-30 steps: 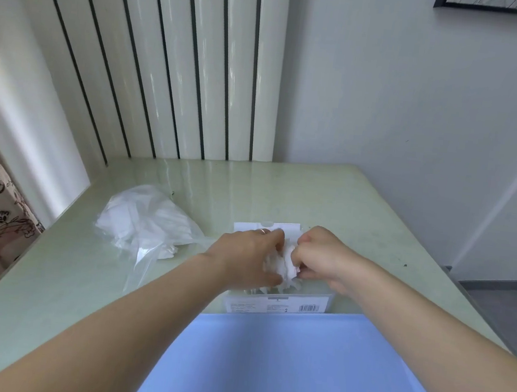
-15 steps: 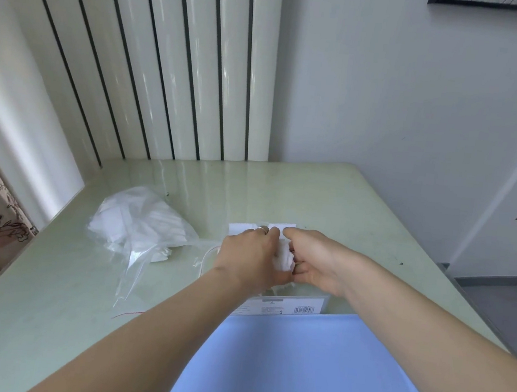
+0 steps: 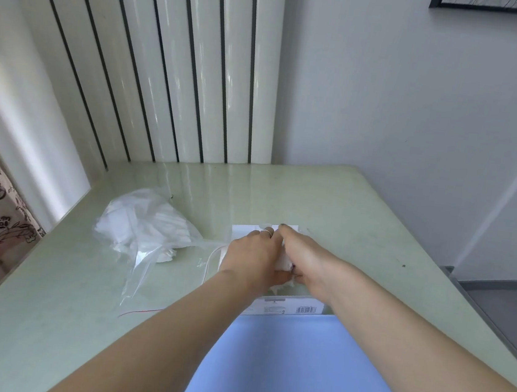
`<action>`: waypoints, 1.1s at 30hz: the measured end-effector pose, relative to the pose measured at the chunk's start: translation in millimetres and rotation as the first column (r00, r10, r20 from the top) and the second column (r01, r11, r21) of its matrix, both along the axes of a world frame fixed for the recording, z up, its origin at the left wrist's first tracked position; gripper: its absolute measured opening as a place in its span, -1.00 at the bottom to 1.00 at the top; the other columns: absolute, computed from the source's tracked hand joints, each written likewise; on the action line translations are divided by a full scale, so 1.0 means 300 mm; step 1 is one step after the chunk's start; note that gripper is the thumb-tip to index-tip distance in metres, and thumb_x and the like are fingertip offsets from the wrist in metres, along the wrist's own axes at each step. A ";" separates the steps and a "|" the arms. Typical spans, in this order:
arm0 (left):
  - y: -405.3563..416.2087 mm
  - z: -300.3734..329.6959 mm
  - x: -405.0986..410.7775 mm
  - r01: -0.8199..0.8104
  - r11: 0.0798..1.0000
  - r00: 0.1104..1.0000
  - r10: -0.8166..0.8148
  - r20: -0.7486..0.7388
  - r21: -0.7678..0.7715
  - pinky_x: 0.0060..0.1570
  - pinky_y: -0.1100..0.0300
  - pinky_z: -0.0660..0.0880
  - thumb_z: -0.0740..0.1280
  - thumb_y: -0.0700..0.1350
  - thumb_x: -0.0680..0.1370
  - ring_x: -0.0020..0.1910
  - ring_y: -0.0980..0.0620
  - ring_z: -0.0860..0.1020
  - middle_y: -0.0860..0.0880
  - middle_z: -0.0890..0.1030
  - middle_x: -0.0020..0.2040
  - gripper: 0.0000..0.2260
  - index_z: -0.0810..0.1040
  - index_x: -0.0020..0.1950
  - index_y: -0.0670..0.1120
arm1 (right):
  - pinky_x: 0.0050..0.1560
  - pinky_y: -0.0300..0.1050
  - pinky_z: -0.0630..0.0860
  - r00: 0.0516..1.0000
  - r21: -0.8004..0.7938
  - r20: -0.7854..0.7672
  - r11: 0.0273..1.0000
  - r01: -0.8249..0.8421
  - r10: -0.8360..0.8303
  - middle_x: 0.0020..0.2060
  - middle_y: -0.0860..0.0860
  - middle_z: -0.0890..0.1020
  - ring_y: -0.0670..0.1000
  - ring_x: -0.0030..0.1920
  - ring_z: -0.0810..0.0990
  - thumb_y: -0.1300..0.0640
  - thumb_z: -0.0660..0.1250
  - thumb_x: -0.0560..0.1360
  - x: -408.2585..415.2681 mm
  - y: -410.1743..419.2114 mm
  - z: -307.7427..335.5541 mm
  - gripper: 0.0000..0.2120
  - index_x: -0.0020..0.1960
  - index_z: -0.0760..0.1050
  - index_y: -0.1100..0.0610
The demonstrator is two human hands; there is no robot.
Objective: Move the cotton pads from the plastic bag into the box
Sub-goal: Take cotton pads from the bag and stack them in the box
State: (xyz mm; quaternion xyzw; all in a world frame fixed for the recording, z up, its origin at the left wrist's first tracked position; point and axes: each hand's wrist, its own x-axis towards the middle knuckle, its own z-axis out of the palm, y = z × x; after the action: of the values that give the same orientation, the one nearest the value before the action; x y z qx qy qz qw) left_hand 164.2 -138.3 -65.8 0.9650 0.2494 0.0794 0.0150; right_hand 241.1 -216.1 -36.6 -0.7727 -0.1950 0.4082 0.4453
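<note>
Over the small clear plastic box (image 3: 283,306) with its white barcode label, both hands meet, the left hand (image 3: 252,256) and the right hand (image 3: 303,259) pressed close together with a wad of white cotton pads (image 3: 285,261) squeezed between them. Fingers of both hands curl around the wad; the left hand's thumb wraps under it and the right hand's fingers close on its near side, so both have hold of the pads rather than lying flat. Compared with a second ago, the hands sit closer together and the pads show less: earlier a wider white bunch was visible between the knuckles, now only a narrow strip and a few wisps at the box's near edge. The hands stay above the box's opening across the frames, and most of the box is hidden beneath them. Left of the box, on the pale green glossy tabletop (image 3: 361,214), lies the crumpled clear plastic bag (image 3: 143,231) with more white pads inside, its open mouth trailing toward the viewer; its position on the tabletop appears unchanged. Nearest the viewer, a light blue flat sheet (image 3: 295,371) covers the tabletop's near edge, touching the box's labelled side.
</note>
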 end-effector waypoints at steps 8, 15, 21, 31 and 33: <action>0.009 0.059 -0.077 0.079 0.996 0.997 -0.078 0.008 -0.044 -0.06 0.12 0.38 0.32 0.27 0.49 0.14 -0.07 0.53 -0.05 0.50 0.18 -0.39 0.30 0.37 -0.07 | 0.18 -0.09 0.35 0.950 -0.156 0.305 0.988 -0.014 0.062 0.33 0.16 0.48 0.14 0.29 0.46 -0.09 -0.12 0.68 -0.062 -0.048 0.088 -0.49 0.41 0.37 0.16; 0.111 0.172 -0.279 0.014 0.999 0.996 -0.010 0.090 -0.035 0.11 0.02 0.49 0.28 0.19 0.56 0.19 -0.09 0.51 -0.06 0.44 0.35 -0.39 0.22 0.51 -0.07 | 0.06 -0.10 0.32 0.856 -0.220 0.498 0.975 -0.033 0.142 0.36 0.19 0.41 0.16 0.25 0.42 -0.05 -0.08 0.68 -0.108 -0.093 0.110 -0.50 0.45 0.26 0.25; 0.241 0.200 -0.486 -0.205 0.962 0.931 0.249 0.266 -0.182 0.26 0.06 0.39 0.21 0.12 0.62 0.35 -0.05 0.44 -0.05 0.40 0.44 -0.50 0.29 0.51 -0.06 | 0.03 -0.09 0.53 0.672 0.015 0.734 0.987 -0.161 0.099 0.05 0.01 0.58 0.05 0.06 0.56 0.14 0.22 0.55 -0.210 -0.075 0.151 -0.77 0.18 0.50 0.13; 0.364 0.016 -0.661 -0.268 0.531 0.742 0.646 0.179 -0.804 0.25 0.03 0.42 0.14 0.06 0.66 0.20 -0.14 0.54 -0.15 0.59 0.23 -0.65 0.45 0.30 -0.14 | 0.08 0.07 0.51 0.222 -0.287 0.828 0.729 -0.621 0.515 0.11 0.04 0.51 0.13 0.13 0.50 0.32 0.10 0.54 -0.447 0.130 -0.074 -0.69 0.21 0.48 0.18; 0.372 -0.010 -0.662 -0.231 0.523 0.726 0.654 0.213 -0.820 0.18 0.03 0.48 0.17 0.05 0.65 0.13 -0.10 0.58 -0.07 0.64 0.13 -0.71 0.50 0.21 -0.12 | 0.13 0.09 0.49 0.248 -0.274 0.832 0.755 -0.596 0.497 0.17 0.07 0.46 0.15 0.19 0.46 0.25 0.12 0.57 -0.456 0.188 -0.104 -0.73 0.25 0.41 0.21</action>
State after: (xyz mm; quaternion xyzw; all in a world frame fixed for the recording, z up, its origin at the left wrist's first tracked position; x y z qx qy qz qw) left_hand -34.3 -26.6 -68.9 0.7117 0.4927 0.2170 0.4513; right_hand 104.2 -159.8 -68.0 -0.7262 -0.6669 0.0758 0.1487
